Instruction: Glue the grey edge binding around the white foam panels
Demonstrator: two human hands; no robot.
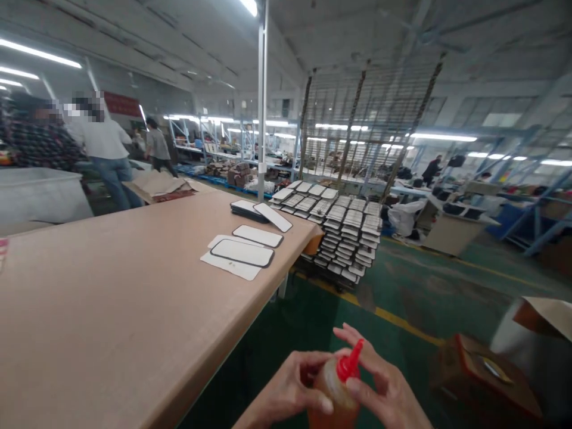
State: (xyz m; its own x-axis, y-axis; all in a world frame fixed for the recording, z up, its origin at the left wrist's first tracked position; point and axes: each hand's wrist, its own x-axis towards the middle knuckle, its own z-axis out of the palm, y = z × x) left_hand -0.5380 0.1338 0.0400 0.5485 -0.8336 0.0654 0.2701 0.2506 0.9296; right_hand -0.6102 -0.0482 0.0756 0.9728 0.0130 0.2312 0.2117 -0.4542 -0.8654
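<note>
A squeeze bottle (336, 396) with amber contents and a red nozzle cap (350, 364) is held upright beyond the table's near edge. My left hand (295, 381) wraps the bottle's shoulder, thumb in front. At the cap's base, my right hand (379, 381) pinches with thumb and fingers, one finger stretched away. On the table's far corner lies a white rounded panel with a dark rim (242, 251), resting on white sheets (232, 267). Another such panel (258, 236) sits just behind it, and a small stack of them (245, 210) has one leaning panel (273, 217).
The brown-covered table (111, 310) fills the left. Behind its corner stands a rack (339, 226) loaded with many similar panels. A cardboard box (485, 378) is on the green floor at right. People (107, 149) stand near a white bin (42, 193) at far left.
</note>
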